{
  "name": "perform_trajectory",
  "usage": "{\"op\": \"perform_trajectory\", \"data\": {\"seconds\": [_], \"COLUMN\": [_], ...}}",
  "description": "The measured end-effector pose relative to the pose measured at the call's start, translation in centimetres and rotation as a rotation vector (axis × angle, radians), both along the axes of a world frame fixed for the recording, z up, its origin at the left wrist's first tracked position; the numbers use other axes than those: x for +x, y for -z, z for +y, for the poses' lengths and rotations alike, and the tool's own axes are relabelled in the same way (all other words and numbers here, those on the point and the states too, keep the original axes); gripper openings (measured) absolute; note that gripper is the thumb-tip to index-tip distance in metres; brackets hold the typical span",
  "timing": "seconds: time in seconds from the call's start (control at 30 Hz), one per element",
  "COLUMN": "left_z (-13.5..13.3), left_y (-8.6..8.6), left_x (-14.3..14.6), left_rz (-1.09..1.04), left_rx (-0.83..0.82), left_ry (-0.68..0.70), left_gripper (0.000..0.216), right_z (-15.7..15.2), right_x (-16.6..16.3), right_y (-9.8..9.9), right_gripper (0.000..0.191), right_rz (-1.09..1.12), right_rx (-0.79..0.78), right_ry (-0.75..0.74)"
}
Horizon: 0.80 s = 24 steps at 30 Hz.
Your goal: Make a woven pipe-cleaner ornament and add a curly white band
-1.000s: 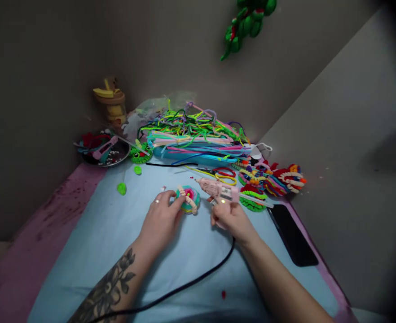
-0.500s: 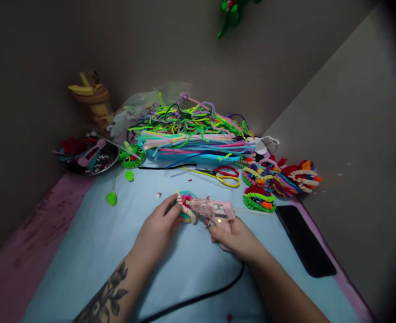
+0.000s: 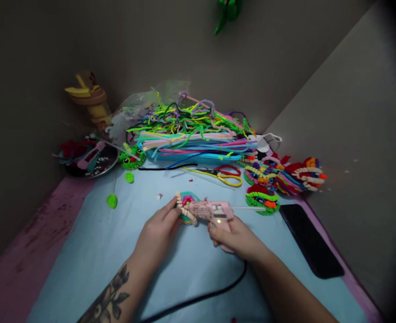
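Glue gun, gripped in right hand, has reached the craftwork, left hand holding its edge.

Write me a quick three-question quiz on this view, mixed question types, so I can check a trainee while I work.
1. Short answer: Which hand holds the pink glue gun?
2. True or false: The black phone lies farther to the right than the scissors.
3. Multiple choice: What colour is the scissors' handle loop on the side nearer the person?
A. Red
B. Yellow
C. Blue

Key:
1. The right hand; the left hand touches the multicoloured piece.
2. True.
3. B; the other loop, on the far side, is red.
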<state>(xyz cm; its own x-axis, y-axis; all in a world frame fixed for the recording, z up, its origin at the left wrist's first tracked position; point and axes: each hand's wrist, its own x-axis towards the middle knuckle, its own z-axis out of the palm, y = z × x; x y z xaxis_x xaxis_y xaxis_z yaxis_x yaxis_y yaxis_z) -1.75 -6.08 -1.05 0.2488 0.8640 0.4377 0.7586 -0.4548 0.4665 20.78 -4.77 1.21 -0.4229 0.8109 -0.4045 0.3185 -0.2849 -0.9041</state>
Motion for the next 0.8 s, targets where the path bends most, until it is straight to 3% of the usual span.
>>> {"op": "perform_trajectory", "data": {"seconds": [0.8], "left_z": [-0.09], "left_y": [-0.16], "left_x": [0.01], "left_rz": [0.009], "left_rx": [-0.045], "left_ry": [-0.008], "left_gripper": [0.021], "right_z": [-0.02], "right_x": [0.05], "right_y": [0.13], "right_gripper": [0.036], "right_rz": [-0.018], "right_rx": [0.002], "right_ry": [0.014]}}
